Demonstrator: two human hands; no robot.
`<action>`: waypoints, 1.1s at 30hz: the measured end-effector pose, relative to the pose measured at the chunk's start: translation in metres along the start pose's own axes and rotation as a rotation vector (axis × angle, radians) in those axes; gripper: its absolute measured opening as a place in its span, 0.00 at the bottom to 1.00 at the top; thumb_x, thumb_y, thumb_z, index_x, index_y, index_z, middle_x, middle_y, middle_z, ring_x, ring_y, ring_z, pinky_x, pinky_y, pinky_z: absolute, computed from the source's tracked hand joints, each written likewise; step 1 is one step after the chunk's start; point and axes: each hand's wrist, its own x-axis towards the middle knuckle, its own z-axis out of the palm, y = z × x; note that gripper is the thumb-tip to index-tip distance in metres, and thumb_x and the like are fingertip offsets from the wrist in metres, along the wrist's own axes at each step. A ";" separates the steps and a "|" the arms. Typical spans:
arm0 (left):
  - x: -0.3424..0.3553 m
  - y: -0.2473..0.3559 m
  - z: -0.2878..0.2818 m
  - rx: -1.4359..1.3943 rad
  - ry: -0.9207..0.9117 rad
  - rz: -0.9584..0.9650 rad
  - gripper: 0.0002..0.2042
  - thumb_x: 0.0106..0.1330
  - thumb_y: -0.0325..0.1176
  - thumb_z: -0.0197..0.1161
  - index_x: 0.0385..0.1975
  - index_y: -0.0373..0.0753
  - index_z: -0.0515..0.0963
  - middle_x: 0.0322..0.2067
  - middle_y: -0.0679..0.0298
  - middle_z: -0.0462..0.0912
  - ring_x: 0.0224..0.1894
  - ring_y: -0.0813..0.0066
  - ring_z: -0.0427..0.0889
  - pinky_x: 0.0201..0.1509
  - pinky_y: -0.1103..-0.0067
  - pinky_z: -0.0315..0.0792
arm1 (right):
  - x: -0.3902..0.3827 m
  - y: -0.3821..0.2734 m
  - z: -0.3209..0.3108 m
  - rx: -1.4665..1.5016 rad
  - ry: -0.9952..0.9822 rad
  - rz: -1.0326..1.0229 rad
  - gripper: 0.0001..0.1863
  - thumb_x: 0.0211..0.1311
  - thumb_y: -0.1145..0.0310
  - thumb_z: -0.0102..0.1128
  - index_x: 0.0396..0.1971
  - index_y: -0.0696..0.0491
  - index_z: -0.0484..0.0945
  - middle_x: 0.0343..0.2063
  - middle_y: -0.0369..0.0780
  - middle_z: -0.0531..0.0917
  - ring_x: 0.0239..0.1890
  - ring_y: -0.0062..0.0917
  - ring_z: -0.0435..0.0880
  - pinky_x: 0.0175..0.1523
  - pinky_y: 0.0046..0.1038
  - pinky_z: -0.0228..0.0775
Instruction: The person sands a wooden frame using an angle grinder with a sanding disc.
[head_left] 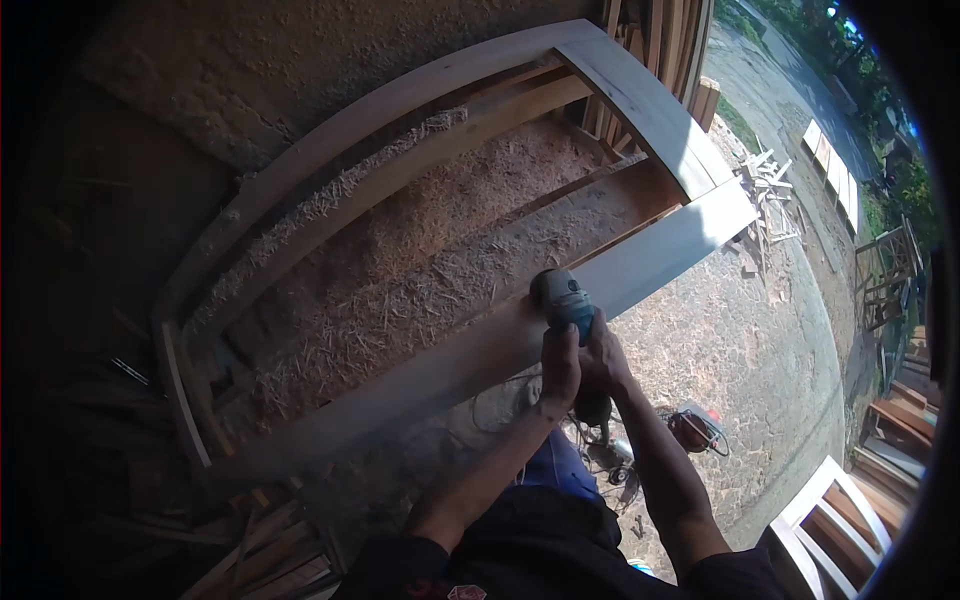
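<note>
Both my hands are closed around a teal and dark angle grinder (pixel 565 298), whose head rests on the near board (pixel 640 262) of a large wooden frame. My left hand (pixel 560 370) wraps the body from the left side. My right hand (pixel 603 358) grips it from the right, close beside the left. The disc under the tool's head is hidden. The frame has a curved far rail (pixel 400 85) and a wide right end board (pixel 650 100). Its dark rear body hangs below my hands.
Shavings (pixel 370 340) cover a bench inside the frame. A red-and-dark power tool (pixel 695 428) and cables lie on the littered ground by my right forearm. Scrap wood (pixel 768 190) is heaped beyond the frame's right corner. Another slatted wooden piece (pixel 835 520) stands at lower right.
</note>
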 end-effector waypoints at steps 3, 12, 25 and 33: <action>0.022 0.012 0.056 -0.070 -0.182 0.035 0.22 0.79 0.49 0.49 0.48 0.31 0.73 0.46 0.45 0.79 0.49 0.55 0.79 0.55 0.67 0.72 | 0.016 0.030 -0.043 -0.002 0.109 0.027 0.34 0.60 0.48 0.67 0.55 0.56 0.65 0.40 0.55 0.84 0.45 0.52 0.86 0.47 0.46 0.76; 0.044 -0.024 -0.064 1.231 -0.096 0.525 0.41 0.75 0.57 0.46 0.74 0.27 0.53 0.76 0.43 0.51 0.80 0.46 0.46 0.81 0.55 0.37 | -0.017 0.036 -0.055 0.297 0.307 0.167 0.35 0.67 0.49 0.63 0.66 0.57 0.68 0.57 0.46 0.77 0.57 0.30 0.76 0.63 0.34 0.67; -0.087 -0.038 -0.302 1.250 -0.079 0.478 0.42 0.73 0.59 0.48 0.74 0.27 0.54 0.75 0.41 0.52 0.79 0.46 0.47 0.82 0.57 0.40 | -0.121 -0.052 0.114 0.434 0.213 0.217 0.33 0.69 0.50 0.61 0.65 0.57 0.68 0.52 0.42 0.79 0.51 0.28 0.76 0.57 0.31 0.69; -0.129 -0.052 -0.491 1.322 0.020 0.383 0.42 0.72 0.54 0.53 0.72 0.22 0.54 0.74 0.36 0.53 0.78 0.42 0.47 0.82 0.57 0.41 | -0.182 -0.107 0.228 0.490 0.122 0.216 0.32 0.68 0.53 0.62 0.63 0.58 0.68 0.50 0.42 0.79 0.48 0.27 0.77 0.53 0.31 0.71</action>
